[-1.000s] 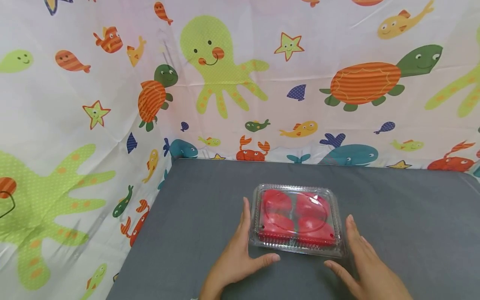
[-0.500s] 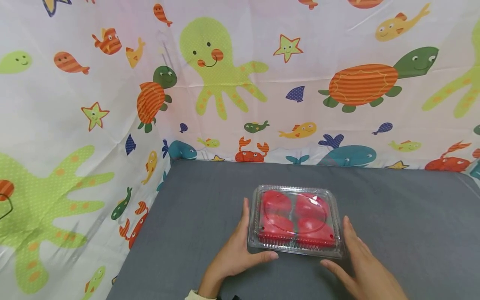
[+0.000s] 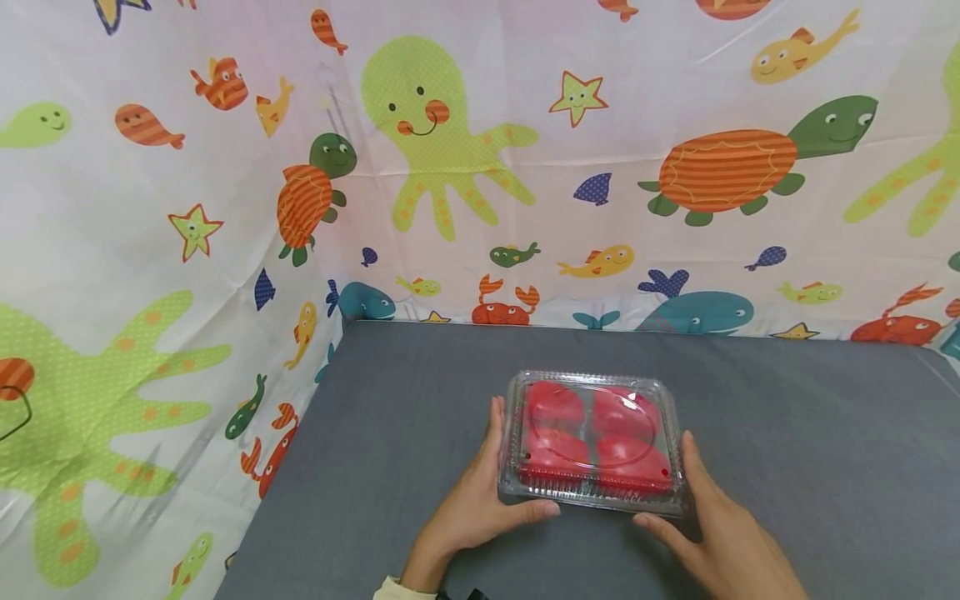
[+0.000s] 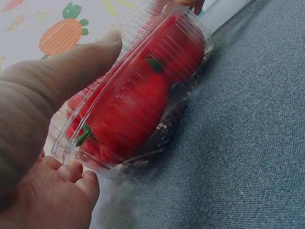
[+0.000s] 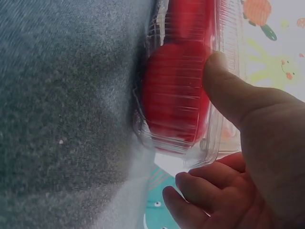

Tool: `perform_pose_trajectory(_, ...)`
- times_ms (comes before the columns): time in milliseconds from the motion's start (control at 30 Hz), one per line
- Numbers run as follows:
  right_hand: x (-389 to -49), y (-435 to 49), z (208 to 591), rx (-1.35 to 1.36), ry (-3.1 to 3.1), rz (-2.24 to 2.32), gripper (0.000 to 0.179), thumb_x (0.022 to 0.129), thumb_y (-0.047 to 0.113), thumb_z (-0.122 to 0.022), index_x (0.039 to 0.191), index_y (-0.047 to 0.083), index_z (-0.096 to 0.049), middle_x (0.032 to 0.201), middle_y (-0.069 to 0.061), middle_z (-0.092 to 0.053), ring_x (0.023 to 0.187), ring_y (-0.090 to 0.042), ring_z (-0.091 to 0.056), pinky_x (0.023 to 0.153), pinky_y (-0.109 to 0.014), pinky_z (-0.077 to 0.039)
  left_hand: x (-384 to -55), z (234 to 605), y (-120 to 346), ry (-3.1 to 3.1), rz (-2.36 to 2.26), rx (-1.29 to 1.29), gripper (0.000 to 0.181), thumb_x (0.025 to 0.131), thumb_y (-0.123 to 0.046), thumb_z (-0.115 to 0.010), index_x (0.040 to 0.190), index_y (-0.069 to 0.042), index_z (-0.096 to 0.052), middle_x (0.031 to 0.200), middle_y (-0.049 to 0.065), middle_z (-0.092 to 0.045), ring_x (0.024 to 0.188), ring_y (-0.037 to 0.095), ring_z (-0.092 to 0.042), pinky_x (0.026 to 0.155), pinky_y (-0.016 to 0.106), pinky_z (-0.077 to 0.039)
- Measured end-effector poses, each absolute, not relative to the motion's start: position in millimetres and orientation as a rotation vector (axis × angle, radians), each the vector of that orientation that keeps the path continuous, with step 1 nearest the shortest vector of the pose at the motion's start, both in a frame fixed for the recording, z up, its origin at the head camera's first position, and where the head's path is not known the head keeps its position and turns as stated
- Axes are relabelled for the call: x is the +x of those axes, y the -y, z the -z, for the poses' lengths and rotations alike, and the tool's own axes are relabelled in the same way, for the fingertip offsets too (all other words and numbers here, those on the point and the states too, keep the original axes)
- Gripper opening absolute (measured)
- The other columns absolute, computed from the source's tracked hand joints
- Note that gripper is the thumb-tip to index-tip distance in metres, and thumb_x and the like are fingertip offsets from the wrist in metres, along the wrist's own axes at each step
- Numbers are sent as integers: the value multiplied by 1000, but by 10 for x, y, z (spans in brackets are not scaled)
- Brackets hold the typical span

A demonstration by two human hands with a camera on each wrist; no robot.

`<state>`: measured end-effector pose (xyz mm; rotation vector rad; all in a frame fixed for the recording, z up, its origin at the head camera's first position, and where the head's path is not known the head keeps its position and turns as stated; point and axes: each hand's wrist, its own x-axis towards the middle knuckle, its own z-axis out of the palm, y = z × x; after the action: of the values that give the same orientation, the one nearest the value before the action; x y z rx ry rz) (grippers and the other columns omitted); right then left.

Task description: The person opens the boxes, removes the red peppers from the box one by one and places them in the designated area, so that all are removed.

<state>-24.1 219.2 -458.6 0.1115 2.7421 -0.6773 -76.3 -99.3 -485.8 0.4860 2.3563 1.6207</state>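
Observation:
A clear plastic clamshell container (image 3: 592,500) with its lid closed lies on the grey surface in the head view. Inside it sit several red bell peppers (image 3: 557,406); green stems show on the peppers (image 4: 131,114) in the left wrist view. My left hand (image 3: 474,504) holds the container's left front corner, fingers along the left side and thumb at the front wall. At the right front corner, my right hand (image 3: 726,527) holds it likewise, thumb (image 5: 228,86) against the ribbed front. The container's underside is hidden.
Grey cloth (image 3: 405,392) covers the table around the container. Behind and to the left hangs a white curtain (image 3: 517,192) printed with sea animals, meeting the table at its back and left edges.
My right hand has moved left, closing the gap to the container's right side. The left hand has come slightly closer to the left side. The container has barely moved.

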Motion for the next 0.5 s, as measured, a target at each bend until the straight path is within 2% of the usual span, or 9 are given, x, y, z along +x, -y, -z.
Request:
perform_pose_trajectory(267,-254,-2217,4577,104,-2782,678,135,82,79,-71,168,4,1,153,-42,-40,120,-59,-60,87,-67,-58,-786,4878,974,-2317,-1657,467,134,80,-44,-92,167,-44,11,175,-22,3,162,12,-5,128,59,-19)
perform_pose_trajectory(500,-242,-2228,4574,82,-2804,716,131,81,77,-72,169,4,-8,150,-40,-47,125,-59,-59,90,-66,-57,-779,4905,985,-2270,-1683,463,135,82,-41,-92,166,-44,14,175,-19,5,163,16,-10,128,61,-19)
